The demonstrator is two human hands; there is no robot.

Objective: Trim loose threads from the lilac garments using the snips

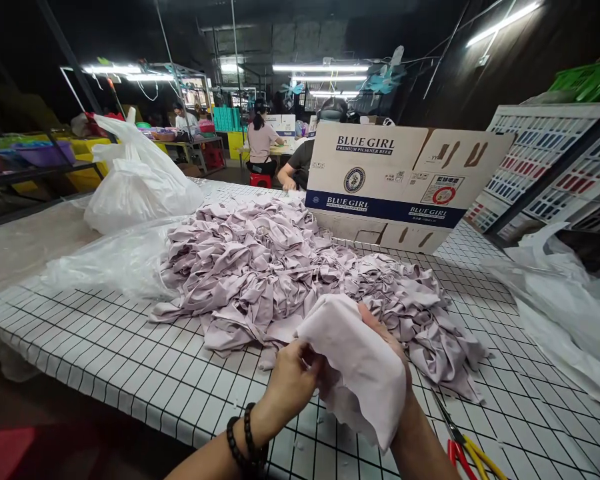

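The left grip (291, 375) is clamping the left edge of a pale lilac cloth (360, 353); the right grip (389, 339) is supporting its right side, whether closed I cannot tell. The cloth is hanging over the bench (145, 360), before a matching heap (260, 260). Scissors (459, 436) are lying rightward; a carton (380, 157) is standing behind.

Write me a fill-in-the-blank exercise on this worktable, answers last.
1. The hand with dark beads at its wrist, touching the pale cloth, is the ____ one.
2. The cardboard box reads "BLUE ____".
3. Beside the red handles lie ____ ones.
4. The white tabletop is crossed by ____ lines.
Answers: left; GIRL; yellow; black.
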